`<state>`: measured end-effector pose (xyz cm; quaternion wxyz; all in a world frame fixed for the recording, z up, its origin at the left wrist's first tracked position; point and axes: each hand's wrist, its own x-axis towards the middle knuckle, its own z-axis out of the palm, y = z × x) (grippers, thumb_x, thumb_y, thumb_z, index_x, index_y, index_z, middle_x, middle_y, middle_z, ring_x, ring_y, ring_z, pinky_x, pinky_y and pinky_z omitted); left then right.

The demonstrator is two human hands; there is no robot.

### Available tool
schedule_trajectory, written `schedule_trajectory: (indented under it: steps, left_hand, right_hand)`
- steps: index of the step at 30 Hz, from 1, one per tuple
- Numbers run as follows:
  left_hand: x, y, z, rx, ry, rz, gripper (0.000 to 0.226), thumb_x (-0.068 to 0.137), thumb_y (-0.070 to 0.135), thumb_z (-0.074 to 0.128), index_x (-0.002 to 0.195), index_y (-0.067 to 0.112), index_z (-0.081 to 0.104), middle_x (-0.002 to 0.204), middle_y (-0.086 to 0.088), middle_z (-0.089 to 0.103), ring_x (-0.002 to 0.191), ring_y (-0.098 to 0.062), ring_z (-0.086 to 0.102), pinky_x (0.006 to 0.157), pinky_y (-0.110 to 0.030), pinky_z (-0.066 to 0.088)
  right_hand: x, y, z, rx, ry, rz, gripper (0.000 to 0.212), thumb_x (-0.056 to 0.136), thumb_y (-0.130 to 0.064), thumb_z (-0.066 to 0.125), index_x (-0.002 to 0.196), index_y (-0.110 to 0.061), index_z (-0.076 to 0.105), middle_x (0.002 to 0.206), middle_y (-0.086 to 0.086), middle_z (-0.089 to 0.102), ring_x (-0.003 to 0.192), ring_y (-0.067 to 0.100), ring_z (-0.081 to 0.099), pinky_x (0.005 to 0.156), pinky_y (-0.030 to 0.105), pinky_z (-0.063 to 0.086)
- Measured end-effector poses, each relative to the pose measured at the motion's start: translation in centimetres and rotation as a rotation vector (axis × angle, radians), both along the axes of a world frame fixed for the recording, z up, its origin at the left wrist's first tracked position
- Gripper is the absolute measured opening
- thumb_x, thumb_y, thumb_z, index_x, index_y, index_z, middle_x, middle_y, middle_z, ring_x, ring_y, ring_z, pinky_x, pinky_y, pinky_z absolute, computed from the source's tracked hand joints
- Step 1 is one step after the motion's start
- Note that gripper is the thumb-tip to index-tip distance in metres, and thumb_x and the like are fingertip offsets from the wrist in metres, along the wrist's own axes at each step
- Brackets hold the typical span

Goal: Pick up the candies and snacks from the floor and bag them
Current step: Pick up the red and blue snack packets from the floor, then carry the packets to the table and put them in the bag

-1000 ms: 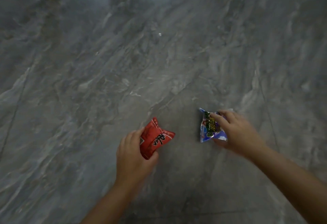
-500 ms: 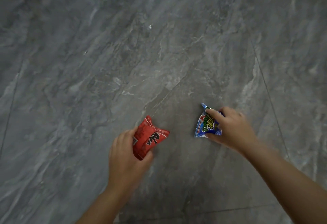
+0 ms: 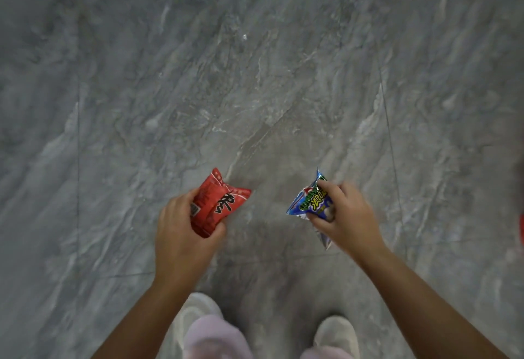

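My left hand (image 3: 181,234) is closed around a red snack packet (image 3: 218,202) with black characters; the packet sticks out past my fingers and is off the floor. My right hand (image 3: 347,217) grips a blue and green snack packet (image 3: 309,201), also lifted, with a crumpled end poking out below the palm. The two hands are apart, at about the same height in the middle of the view. No bag is in sight.
Grey marbled floor tiles (image 3: 255,75) fill the view. My two light shoes (image 3: 336,336) and pale trouser legs show at the bottom. A sliver of something red (image 3: 521,228) sits at the right edge. A tiny white speck (image 3: 244,36) lies far ahead.
Both hands have come up off the floor with their packets and drawn closer to me. The view has tilted down, so my feet now show.
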<state>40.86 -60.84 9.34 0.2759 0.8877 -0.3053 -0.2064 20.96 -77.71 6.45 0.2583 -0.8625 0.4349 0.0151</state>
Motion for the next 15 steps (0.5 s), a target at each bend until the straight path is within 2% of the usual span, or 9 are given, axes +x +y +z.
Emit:
schedule_trajectory:
  steps: [2,4,6,9,12,15]
  left_hand:
    - [0.1,0.4,4.4,-0.007,-0.001,0.019,0.057,0.058,0.030,0.069,0.112,0.018,0.055,0.091,0.004,0.053,0.084,-0.016,0.048,0.076,-0.030,0.036]
    - [-0.3,0.7,8.0,-0.025,0.018,0.030,0.056,0.057,0.033,0.066,0.111,0.020,0.055,0.090,0.006,0.052,0.083,-0.016,0.048,0.075,-0.024,0.035]
    - [-0.2,1.0,12.8,-0.049,0.028,0.046,0.057,0.057,0.038,0.063,0.111,0.022,0.054,0.090,0.007,0.051,0.083,-0.014,0.048,0.073,-0.018,0.032]
    - [-0.5,1.4,19.6,-0.088,0.008,0.063,0.054,0.058,0.034,0.065,0.110,0.021,0.055,0.090,0.008,0.051,0.083,-0.013,0.047,0.073,-0.017,0.033]
    - [-1.1,1.6,26.1,-0.116,-0.013,0.075,0.054,0.058,0.028,0.068,0.110,0.019,0.056,0.091,0.008,0.052,0.082,-0.011,0.046,0.073,-0.018,0.035]
    - [-2.0,1.7,32.1,-0.148,-0.029,0.037,0.053,0.058,0.027,0.068,0.109,0.020,0.057,0.088,0.015,0.050,0.080,-0.010,0.047,0.072,-0.020,0.036]
  right_hand:
    - [0.4,0.8,4.2,0.024,0.013,0.012,0.056,0.060,-0.038,0.072,0.109,-0.017,0.059,0.082,0.010,0.058,0.074,0.032,0.058,0.058,0.039,0.050]
    - [0.5,1.3,7.7,0.034,0.015,-0.007,0.056,0.061,-0.032,0.079,0.110,-0.017,0.059,0.084,0.010,0.058,0.075,0.032,0.058,0.060,0.038,0.049]
    - [0.9,1.6,12.3,0.073,0.007,-0.014,0.056,0.063,-0.031,0.079,0.113,-0.018,0.057,0.090,0.010,0.059,0.082,0.031,0.057,0.066,0.037,0.047]
    - [1.2,2.0,19.1,0.145,-0.012,0.034,0.059,0.066,-0.033,0.076,0.119,-0.020,0.054,0.100,0.009,0.060,0.094,0.028,0.056,0.075,0.037,0.046]
    - [1.1,1.7,26.1,0.135,-0.048,0.050,0.060,0.066,-0.032,0.077,0.120,-0.019,0.053,0.100,0.009,0.059,0.093,0.029,0.057,0.074,0.036,0.046]
    - [0.6,1.4,33.0,0.089,-0.064,0.034,0.060,0.067,-0.030,0.076,0.121,-0.019,0.052,0.098,0.008,0.057,0.089,0.028,0.056,0.069,0.031,0.042]
